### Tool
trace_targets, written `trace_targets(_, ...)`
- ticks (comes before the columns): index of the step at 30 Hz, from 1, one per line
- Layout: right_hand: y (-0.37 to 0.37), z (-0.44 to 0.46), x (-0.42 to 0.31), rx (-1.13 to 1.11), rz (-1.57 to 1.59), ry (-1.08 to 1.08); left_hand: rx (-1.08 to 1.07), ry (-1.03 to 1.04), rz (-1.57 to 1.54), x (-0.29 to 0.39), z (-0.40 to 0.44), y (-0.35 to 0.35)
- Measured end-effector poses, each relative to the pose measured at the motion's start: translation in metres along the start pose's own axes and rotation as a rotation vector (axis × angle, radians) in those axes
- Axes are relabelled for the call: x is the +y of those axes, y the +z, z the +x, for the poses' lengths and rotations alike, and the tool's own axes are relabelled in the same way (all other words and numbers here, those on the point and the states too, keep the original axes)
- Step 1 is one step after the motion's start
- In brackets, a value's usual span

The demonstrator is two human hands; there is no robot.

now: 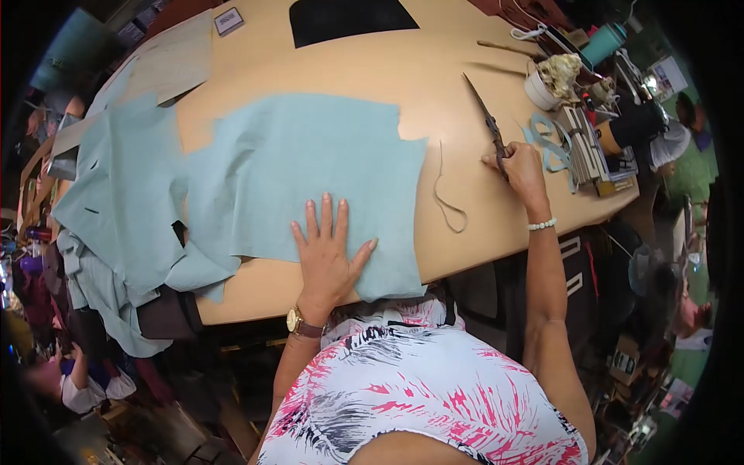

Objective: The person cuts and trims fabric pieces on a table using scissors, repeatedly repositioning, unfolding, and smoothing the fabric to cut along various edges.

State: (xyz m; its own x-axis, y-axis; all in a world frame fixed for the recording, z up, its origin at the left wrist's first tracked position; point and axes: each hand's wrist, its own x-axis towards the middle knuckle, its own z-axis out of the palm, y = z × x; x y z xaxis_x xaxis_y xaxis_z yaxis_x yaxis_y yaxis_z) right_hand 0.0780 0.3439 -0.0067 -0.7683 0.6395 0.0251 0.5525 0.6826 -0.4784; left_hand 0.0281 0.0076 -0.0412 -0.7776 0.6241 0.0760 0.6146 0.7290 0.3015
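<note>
Spread flat with the fingers apart, my left hand point(325, 252) presses on a light blue-green piece of fabric point(310, 155) near the table's front edge. My right hand point(518, 169) is closed around the handles of dark scissors point(488, 116), whose blades point away from me over bare table. Between the fabric and the scissors lies a thin looped cord point(446, 194). More of the same fabric point(124, 194) is bunched at the left, with part of it hanging over the table edge.
A black piece of material point(349, 22) and a small phone-like object point(229, 22) lie at the far side of the wooden table point(256, 291). At right stand a white pot point(540, 91), fabric strips point(554, 139), a stack of flat pieces point(585, 151) and a teal bottle point(604, 43).
</note>
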Motion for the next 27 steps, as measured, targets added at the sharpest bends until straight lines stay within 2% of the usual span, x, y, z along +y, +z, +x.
trace_targets(3,0.007,0.009,-0.002,-0.059,0.075,0.008,0.015,0.001,-0.001,0.000,0.000,0.001)
trace_targets(6,0.012,-0.019,-0.022,0.179,-0.029,-0.389,0.013,0.005,0.016,0.001,-0.001,0.001)
trace_targets(8,0.018,-0.046,-0.035,0.082,0.027,-0.578,0.011,0.005,0.006,0.001,-0.001,0.001)
trace_targets(11,0.030,-0.080,-0.047,0.127,-0.122,-0.838,0.003,0.003,0.011,0.001,0.000,0.000)
trace_targets(14,0.036,-0.086,-0.019,0.025,0.094,-0.775,-0.003,-0.003,0.031,0.002,0.000,0.000)
trace_targets(17,0.020,-0.069,0.001,0.008,0.172,-0.608,0.005,-0.001,0.049,0.002,0.000,0.001)
trace_targets(20,-0.023,-0.035,0.018,0.181,0.237,-0.279,0.010,0.000,0.043,0.004,0.002,0.001)
trace_targets(22,-0.056,-0.006,0.042,0.261,0.296,-0.190,-0.001,-0.006,0.044,0.003,0.001,0.001)
trace_targets(24,-0.084,0.014,0.053,0.350,0.145,-0.132,-0.012,-0.015,0.046,0.004,0.001,0.001)
trace_targets(27,-0.103,0.041,0.070,0.356,0.018,-0.094,-0.012,-0.014,0.038,0.005,0.001,-0.001)
